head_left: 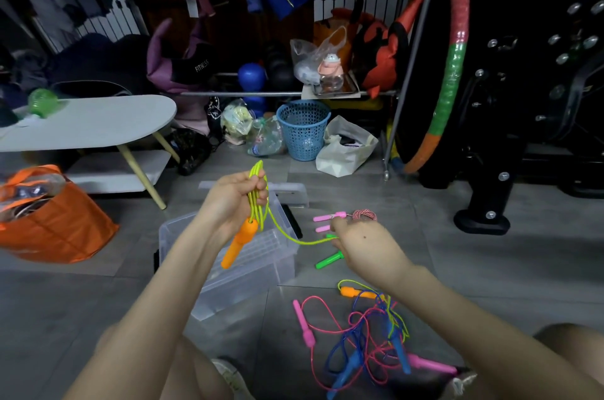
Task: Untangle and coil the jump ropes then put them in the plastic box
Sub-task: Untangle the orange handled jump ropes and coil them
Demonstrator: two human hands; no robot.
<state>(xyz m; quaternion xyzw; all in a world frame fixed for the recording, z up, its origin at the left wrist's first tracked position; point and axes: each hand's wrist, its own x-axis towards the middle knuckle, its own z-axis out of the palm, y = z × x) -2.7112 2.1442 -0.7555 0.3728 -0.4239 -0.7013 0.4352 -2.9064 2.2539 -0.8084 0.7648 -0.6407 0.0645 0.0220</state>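
**Lime rope half coiled over the box**

The left hand (233,200) is closed round a bundle of loops of the yellow-green jump rope (257,193). The loops stick out at 12 o'clock above the fist, and the rope's orange handle (240,244) dangles at 6 o'clock below it. One slack strand sags off toward 4 o'clock into the right hand (362,247). That hand shows its back to the camera; its fingers curl under and seem to pinch the strand, though the grip itself is hidden. A green handle (330,259) pokes out at 8 o'clock of that hand; whether it is held or lying on the floor I cannot tell.

The clear plastic box (228,291) stands open on the floor directly beneath the left hand, with its lid (294,192) at 12 o'clock behind it. At 12 o'clock of the right hand a pink-handled rope (361,215) lies bundled. At 6 o'clock of it sprawls the tangle of pink and blue ropes (366,334).

The cord looks thin, light, smooth and springy, so the loops will likely spring open if the fist loosens. The middle of the bundle seems the place to hold, with the free strand fed in under light tension. The handles are rigid and the surest grip for teasing the tangle apart
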